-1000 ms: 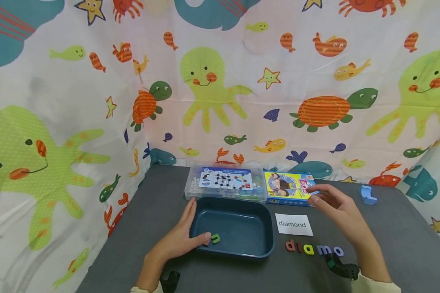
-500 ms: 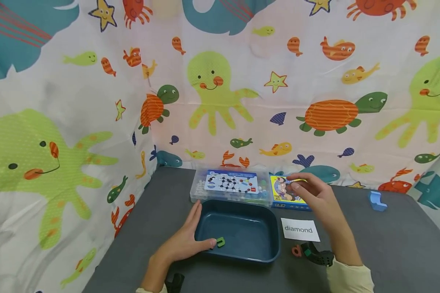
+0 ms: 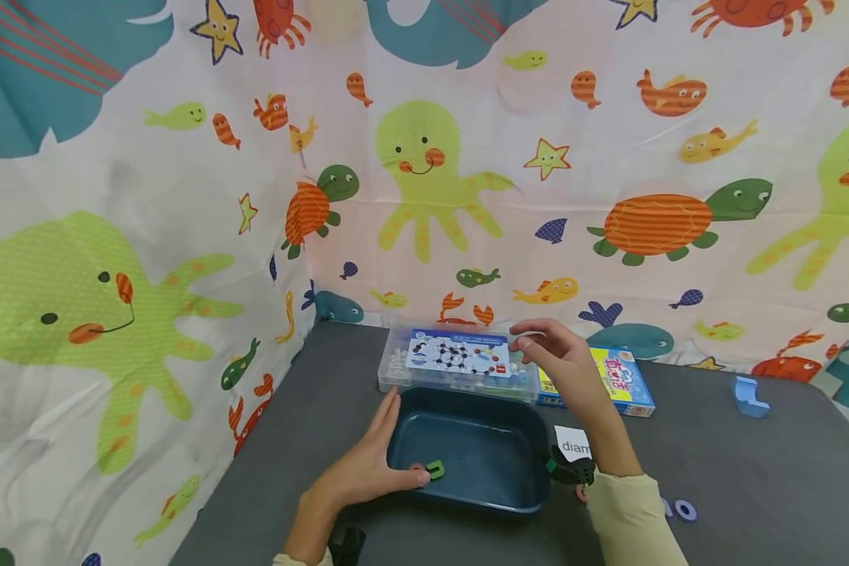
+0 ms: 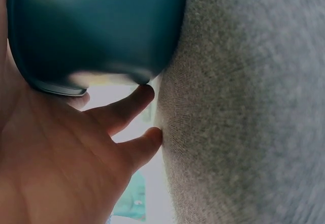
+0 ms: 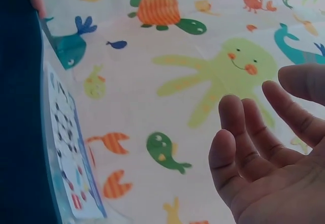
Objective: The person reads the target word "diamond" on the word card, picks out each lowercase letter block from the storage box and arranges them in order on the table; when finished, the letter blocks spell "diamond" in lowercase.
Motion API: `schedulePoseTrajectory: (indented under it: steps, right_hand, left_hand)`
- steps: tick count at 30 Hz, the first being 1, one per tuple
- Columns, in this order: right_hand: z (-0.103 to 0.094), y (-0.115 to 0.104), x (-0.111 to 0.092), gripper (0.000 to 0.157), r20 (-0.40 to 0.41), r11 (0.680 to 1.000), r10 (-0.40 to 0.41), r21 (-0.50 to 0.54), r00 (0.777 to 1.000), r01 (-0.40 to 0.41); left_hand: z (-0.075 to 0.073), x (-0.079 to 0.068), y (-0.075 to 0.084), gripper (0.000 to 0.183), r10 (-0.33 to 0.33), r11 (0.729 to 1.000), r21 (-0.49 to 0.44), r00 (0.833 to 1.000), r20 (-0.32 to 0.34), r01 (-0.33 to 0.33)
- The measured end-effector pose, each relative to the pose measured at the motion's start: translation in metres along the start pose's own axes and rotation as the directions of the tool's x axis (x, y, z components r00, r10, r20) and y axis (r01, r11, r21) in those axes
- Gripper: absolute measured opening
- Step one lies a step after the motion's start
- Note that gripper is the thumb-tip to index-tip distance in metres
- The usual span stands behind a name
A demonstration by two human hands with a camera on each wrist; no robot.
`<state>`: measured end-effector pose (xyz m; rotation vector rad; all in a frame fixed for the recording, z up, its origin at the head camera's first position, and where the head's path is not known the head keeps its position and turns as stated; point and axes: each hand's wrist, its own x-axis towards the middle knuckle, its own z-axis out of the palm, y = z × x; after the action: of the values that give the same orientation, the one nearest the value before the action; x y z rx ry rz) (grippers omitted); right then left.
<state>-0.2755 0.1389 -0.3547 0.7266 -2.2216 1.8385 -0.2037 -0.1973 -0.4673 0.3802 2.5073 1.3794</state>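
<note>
My left hand [image 3: 371, 465] grips the left side of a dark blue tray [image 3: 477, 497], thumb over the rim and fingers along the outside wall. The left wrist view shows its fingers [image 4: 127, 112] spread against the tray's underside. Inside the tray, near my thumb, lie a green letter [image 3: 435, 469] and a reddish letter [image 3: 417, 467], partly covered. My right hand [image 3: 562, 365] hovers over the tray's far right corner, fingers loosely bent and holding nothing, as the right wrist view confirms. Its forearm covers part of a white word card [image 3: 571, 443] and most of the letter row, leaving a purple letter o [image 3: 685, 510] showing.
Behind the tray stand a clear plastic case [image 3: 396, 354] with a molecule-model label and a yellow and blue box [image 3: 622, 381], partly behind my right hand. A light blue plastic piece [image 3: 750, 397] sits at the right. A sea-animal curtain [image 3: 453, 291] borders the grey table [image 3: 325, 377].
My right hand has moved left from beside the yellow box to above the tray's far corner, its forearm now hiding most of the letters. The left hand stays on the tray; the head view shifted slightly.
</note>
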Motion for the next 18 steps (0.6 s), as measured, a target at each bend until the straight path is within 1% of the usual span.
schedulePoseTrajectory:
  steps: [4,10,14,18]
  right_hand:
    - [0.011,0.004,0.006,0.029,0.015,0.999,-0.011,0.033,1.0,0.01]
    - [0.023,0.007,0.008,0.03,0.061,0.993,0.011,0.115,0.998,-0.017]
    - [0.033,0.012,0.009,0.03,0.113,0.988,0.006,0.154,0.994,-0.024]
    - [0.042,0.021,0.009,0.03,0.155,0.986,0.027,0.157,0.988,-0.052]
  left_hand:
    - [-0.001,0.0,0.0,0.126,0.007,1.0,-0.018,1.0,0.005,-0.007]
    - [-0.002,0.0,0.004,0.127,0.02,0.999,-0.032,1.0,0.018,-0.02]
    - [-0.002,0.0,0.005,0.129,0.008,1.0,-0.025,1.0,0.015,-0.008]
    - [-0.001,0.0,0.005,0.13,-0.007,1.0,-0.015,1.0,0.001,0.007]
